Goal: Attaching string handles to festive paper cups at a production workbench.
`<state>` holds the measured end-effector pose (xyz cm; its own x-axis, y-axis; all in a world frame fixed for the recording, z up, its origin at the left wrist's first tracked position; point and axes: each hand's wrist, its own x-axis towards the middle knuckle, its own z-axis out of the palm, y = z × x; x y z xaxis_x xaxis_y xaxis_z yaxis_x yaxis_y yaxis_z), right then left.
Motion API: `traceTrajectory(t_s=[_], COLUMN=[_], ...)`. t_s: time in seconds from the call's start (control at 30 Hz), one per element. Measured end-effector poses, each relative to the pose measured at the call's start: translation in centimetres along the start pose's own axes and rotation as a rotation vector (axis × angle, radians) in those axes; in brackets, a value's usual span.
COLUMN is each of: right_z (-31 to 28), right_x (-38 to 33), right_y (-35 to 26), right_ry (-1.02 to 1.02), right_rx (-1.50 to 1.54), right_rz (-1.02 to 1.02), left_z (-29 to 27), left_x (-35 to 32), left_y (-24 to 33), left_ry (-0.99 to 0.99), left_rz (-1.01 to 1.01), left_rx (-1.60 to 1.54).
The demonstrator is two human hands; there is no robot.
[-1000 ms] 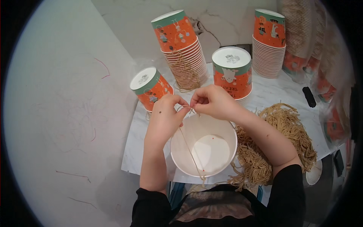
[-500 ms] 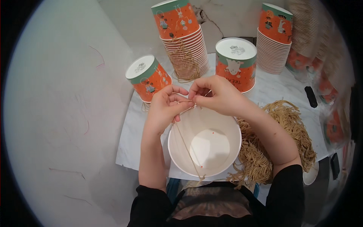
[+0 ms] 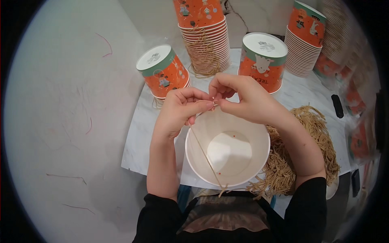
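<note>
Head view: L hand (image 3: 174, 112) and R hand (image 3: 248, 101) meet just above far rim of open white paper tub (image 3: 259, 125). Both pinch thin tan cord strand (image 3: 204, 151) betw. thumb + fingertips; exact path of cord in the pinch hidden by fingers. Strand position rel. to grip: upper end at fingertips; rest slants from under L hand across tub mouth to near rim, tail poking out past it. Tub upright, opening up, directly below/nearer wearer than hands; two small red dots inside.

Heap of tan cord (image 3: 281, 170) lies R of tub, partly under R forearm. Behind: inverted orange/green tubs, one grp. near L hand (image 3: 163, 77), one beyond R hand (image 3: 263, 67), plus tall stack (image 3: 206, 50) w/ cord draped on side and R-hand stack (image 3: 304, 46). Small black item (image 3: 337, 106) on marbled tabletop (image 3: 139, 137), far R.
</note>
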<state>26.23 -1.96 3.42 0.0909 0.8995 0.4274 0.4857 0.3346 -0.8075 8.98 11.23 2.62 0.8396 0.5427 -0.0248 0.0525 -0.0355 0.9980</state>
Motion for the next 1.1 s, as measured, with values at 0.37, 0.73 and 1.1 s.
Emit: traceTrajectory(t_s=[0.37,0.73,1.1], right_z=[0.1,1.4,1.4], right_x=[-0.3,-0.7,-0.6], right_y=[-0.9,-1.2,-0.8], right_ry=[-0.027,0.03,0.062], right_rx=[-0.247,-0.476,-0.508], right_rz=[-0.017,-0.165,-0.208], left_z=[1.0,0.5,0.0], left_x=[-0.4,0.0,0.5], left_y=[0.2,-0.4,-1.0], left_ry=[0.057,0.084,-0.003], left_rz=[0.003,0.02,0.054], left_rx=[0.047,-0.019,-0.009])
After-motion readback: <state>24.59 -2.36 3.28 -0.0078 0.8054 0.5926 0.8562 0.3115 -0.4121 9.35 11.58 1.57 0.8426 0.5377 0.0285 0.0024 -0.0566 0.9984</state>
